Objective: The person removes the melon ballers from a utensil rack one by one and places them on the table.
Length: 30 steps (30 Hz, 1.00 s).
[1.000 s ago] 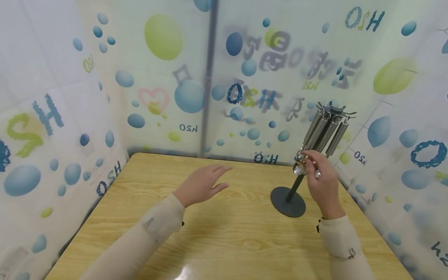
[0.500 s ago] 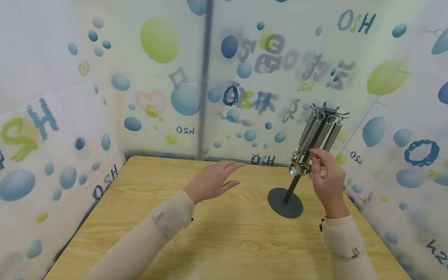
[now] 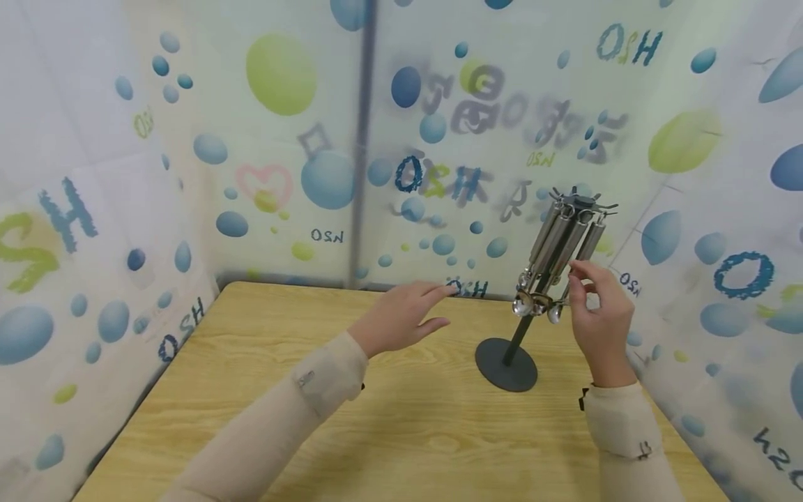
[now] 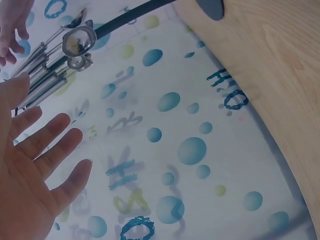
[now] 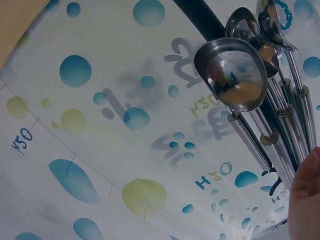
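A dark stand point(image 3: 506, 364) with a round base and tilted-looking pole carries several steel utensils with tube-shaped handles point(image 3: 547, 240) hung from hooks at its top. Their bowls point down; one is a small ladle point(image 5: 232, 70), and spoon-like heads point(image 5: 250, 30) cluster behind it. My right hand point(image 3: 603, 321) is just right of the hanging utensils, fingers loosely bent, thumb and forefinger apart with nothing seen between them. To the left of the stand my left hand point(image 3: 398, 317) hovers above the table, palm inward and fingers spread in the left wrist view.
The wooden table point(image 3: 401, 432) has yellow grain. Curtain-like walls point(image 3: 282, 139) printed with blue and green drops and lettering enclose it at the back and both sides. The back wall stands close behind the stand.
My right hand has drawn off to the right, away from the utensil heads it overlapped. My left hand has moved right, nearer the stand. The head view has shifted slightly.
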Each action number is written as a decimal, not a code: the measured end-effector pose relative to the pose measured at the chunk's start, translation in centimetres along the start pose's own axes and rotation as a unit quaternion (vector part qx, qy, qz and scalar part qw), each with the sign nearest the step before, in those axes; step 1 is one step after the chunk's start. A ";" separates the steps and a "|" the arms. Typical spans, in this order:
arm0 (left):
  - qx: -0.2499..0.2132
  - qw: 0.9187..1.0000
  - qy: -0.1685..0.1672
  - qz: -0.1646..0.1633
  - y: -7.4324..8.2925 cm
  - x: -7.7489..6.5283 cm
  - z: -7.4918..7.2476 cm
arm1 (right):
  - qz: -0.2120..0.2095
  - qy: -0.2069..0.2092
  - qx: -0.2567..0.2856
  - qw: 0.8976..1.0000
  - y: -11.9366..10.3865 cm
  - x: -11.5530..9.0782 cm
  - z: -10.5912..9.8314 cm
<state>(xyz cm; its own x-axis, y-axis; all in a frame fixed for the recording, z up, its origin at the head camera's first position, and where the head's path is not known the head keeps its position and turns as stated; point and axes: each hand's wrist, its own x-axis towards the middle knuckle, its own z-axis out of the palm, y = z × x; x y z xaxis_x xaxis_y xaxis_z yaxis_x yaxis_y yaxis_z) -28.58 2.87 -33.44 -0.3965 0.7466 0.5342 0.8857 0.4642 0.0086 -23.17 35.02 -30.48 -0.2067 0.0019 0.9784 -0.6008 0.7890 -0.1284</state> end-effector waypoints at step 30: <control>-0.031 0.999 -0.024 0.006 1.6 2.8 0.8 | 0.085 0.048 -0.018 0.995 3.8 6.0 -1.7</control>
<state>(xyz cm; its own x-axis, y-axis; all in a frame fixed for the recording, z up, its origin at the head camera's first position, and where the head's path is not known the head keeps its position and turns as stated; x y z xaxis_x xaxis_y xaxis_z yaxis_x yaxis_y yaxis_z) -28.47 6.08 -32.66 -0.3959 0.7741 0.4940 0.9030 0.4259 0.0564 -25.38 39.07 -24.77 -0.2278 0.1944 0.9541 -0.5353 0.7935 -0.2895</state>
